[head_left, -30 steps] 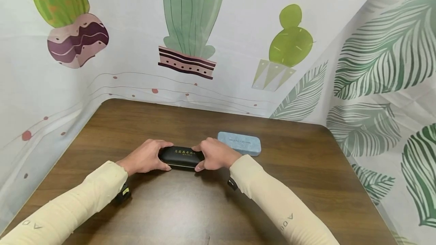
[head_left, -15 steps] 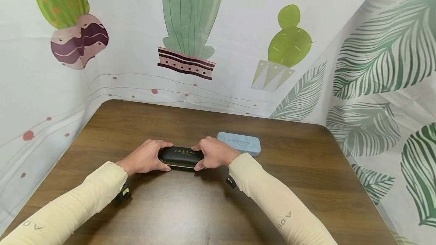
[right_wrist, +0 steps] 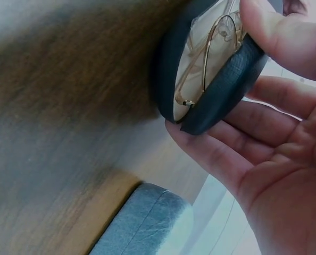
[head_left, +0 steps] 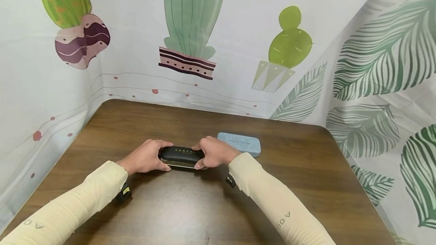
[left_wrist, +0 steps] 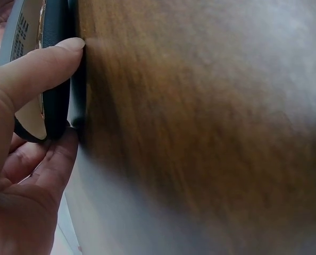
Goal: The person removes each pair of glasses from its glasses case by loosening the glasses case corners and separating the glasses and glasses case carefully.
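Note:
A black glasses case point(head_left: 182, 155) with gold lettering on its lid lies on the brown table, held at both ends. My left hand point(head_left: 145, 157) grips its left end, the thumb at the front seam and the fingers behind. At the right end, my right hand point(head_left: 215, 152) holds it between thumb and fingers. The lid stands partly raised, with a pale lining in the gap. Inside, thin gold-rimmed glasses point(right_wrist: 205, 61) show in the right wrist view. Printed writing on the lining appears in the left wrist view, beside the left thumb point(left_wrist: 46, 66).
A light blue glasses case point(head_left: 240, 143) lies closed just behind and to the right of my right hand. The wooden table point(head_left: 289, 184) ends at the back against a white cloth point(head_left: 136, 59) printed with cacti and leaves.
The black case's lid has risen a little, and the gap along its front has widened to show more of the inside. Both hands have stayed at the case's ends.

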Demonstrator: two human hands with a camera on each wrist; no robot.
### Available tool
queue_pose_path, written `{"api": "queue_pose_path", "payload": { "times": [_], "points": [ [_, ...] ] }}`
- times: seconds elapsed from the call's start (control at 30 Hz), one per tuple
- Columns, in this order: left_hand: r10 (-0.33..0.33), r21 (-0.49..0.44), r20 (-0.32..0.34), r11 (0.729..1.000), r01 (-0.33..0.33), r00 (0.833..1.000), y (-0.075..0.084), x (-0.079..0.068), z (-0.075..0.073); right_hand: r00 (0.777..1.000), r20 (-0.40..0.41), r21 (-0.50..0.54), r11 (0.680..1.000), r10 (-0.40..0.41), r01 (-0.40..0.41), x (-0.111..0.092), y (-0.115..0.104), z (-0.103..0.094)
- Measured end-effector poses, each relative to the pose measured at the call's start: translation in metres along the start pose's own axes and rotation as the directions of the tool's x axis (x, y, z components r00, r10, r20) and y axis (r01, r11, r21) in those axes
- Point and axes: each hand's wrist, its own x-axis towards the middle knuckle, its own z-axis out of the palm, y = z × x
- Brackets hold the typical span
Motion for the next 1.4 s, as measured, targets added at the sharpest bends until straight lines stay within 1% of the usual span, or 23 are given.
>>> {"api": "queue_pose_path", "payload": {
  "times": [0.2,0.43,0.63,1.07,1.4],
  "points": [
    [0.001,0.0,-0.002,1.0,-0.001,1.0,0.0,0.0,0.0,1.0,0.003,0.001,1.0,0.011,-0.011,0.001,0.0,-0.001],
    [-0.005,-0.009,0.0,1.0,0.005,1.0,0.001,0.001,0.0,0.999,0.027,0.018,0.999,0.033,-0.034,0.002,0.0,-0.003],
    [-0.016,-0.011,0.004,1.0,0.016,1.0,0.001,0.001,0.001,0.999,0.043,0.019,0.999,0.03,-0.031,0.004,0.001,-0.004],
    [-0.02,-0.023,-0.004,1.0,0.02,1.0,0.0,0.001,0.0,0.997,0.071,0.059,0.998,0.035,-0.039,0.006,0.001,-0.009],
    [-0.022,-0.053,0.003,0.998,0.022,1.0,0.001,0.002,-0.001,0.992,0.105,0.128,0.989,0.064,-0.078,0.007,0.003,-0.011]
  ]
}}
